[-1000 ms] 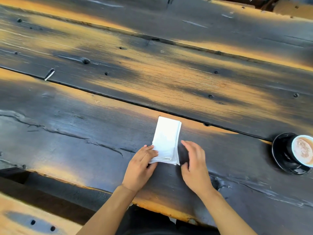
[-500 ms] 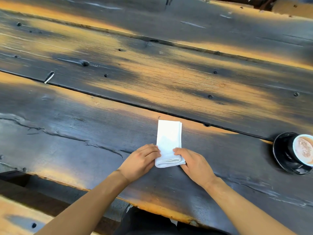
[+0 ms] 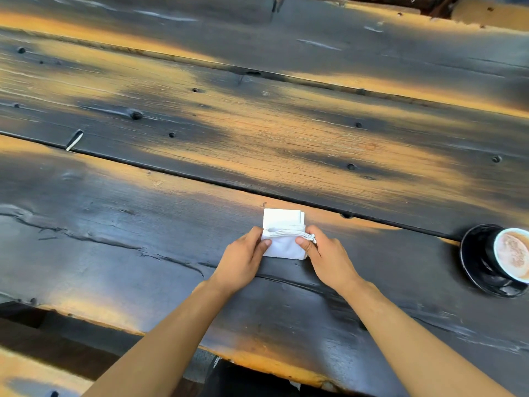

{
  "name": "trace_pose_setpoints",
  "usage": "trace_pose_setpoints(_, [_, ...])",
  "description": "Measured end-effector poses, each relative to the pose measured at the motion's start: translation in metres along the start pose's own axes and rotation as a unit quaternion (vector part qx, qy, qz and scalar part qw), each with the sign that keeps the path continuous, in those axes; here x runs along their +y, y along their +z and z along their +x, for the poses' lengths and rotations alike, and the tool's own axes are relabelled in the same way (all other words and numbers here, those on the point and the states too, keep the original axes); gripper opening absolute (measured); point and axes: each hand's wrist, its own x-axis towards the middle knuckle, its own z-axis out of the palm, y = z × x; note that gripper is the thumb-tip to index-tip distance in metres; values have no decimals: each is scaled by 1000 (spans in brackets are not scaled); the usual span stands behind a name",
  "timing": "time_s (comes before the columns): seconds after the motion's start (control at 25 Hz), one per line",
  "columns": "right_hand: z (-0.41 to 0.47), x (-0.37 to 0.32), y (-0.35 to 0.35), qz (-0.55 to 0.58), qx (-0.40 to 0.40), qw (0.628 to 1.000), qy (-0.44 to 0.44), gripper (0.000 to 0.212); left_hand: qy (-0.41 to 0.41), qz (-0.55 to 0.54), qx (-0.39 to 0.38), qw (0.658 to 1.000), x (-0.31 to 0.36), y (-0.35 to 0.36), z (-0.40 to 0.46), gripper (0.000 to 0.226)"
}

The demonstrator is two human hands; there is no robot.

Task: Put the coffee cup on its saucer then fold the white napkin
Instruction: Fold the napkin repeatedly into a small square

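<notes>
The white napkin [image 3: 283, 234] lies on the dark wooden table [image 3: 120, 247], a little in front of me. Its near end is lifted and doubled over toward the far end. My left hand [image 3: 243, 260] pinches the napkin's left side and my right hand [image 3: 325, 257] pinches its right side at the raised fold. At the right edge of the view the coffee cup [image 3: 512, 255], full of milky coffee, sits on its black saucer [image 3: 472, 253].
The table is made of wide, charred planks with a long gap [image 3: 200, 180] between them just beyond the napkin. Its near edge [image 3: 257, 361] runs below my forearms, and a bench board [image 3: 34, 376] shows at the lower left.
Both hands took hold of the napkin's near end and carried it up and away from me, so the long strip is now folded roughly in half. The cup and saucer stayed put.
</notes>
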Motion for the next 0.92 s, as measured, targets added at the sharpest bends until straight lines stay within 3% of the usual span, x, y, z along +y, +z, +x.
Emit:
trace_pose_setpoints(0.32, [34, -10, 5, -19, 50, 995, 82, 33, -126, 32, -2, 992, 17, 4, 34, 25])
trace_pose_setpoints(0.52, [47, -10, 11, -65, 74, 990, 97, 38, -146, 97, 31, 984, 17, 14, 47, 38])
trace_pose_setpoints(0.8, [57, -23, 19, -158, 80, 975, 132, 41, -189, 165, 67, 966, 22, 30, 48, 36])
trace_pose_setpoints(0.92, [63, -23, 21, -127, 104, 969, 183, 50, -221, 145, 79, 961, 25, 32, 52, 40])
